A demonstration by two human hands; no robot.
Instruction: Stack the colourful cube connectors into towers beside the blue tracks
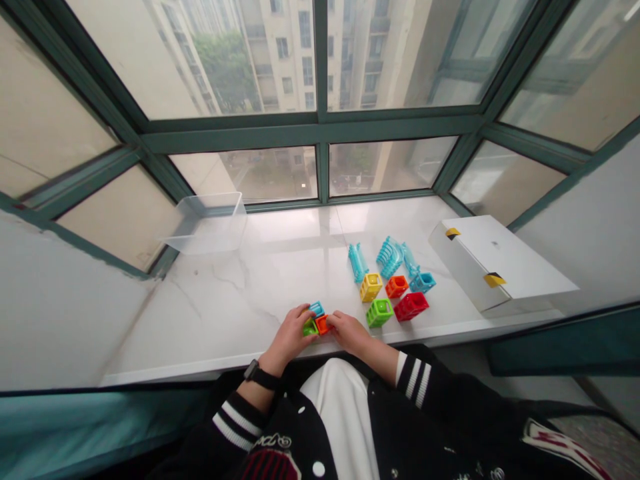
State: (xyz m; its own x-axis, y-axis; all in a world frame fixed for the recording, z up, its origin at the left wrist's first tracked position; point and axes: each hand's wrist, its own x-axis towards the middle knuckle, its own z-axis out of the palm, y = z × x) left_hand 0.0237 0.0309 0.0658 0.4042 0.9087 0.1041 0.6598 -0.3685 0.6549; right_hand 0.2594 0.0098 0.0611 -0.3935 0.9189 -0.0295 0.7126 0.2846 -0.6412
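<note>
Near the front edge of the sill, my left hand [293, 333] curls round a small cluster of plastic toy blocks. In it I make out a blue block [317, 309] at the back, a green block [310, 328] at the left and an orange block [323, 325] at the right. My right hand [349, 331] pinches the orange block from the right side. My fingers hide part of the cluster, and whether the blocks are joined I cannot tell.
Right of my hands stand loose yellow [371, 287], green [379, 313], red [411, 306], orange [397, 287] and blue blocks [423, 283]. Behind them lie clear blue track pieces [390, 257]. A white box [520, 257] stands far right, a transparent bin [210, 227] back left.
</note>
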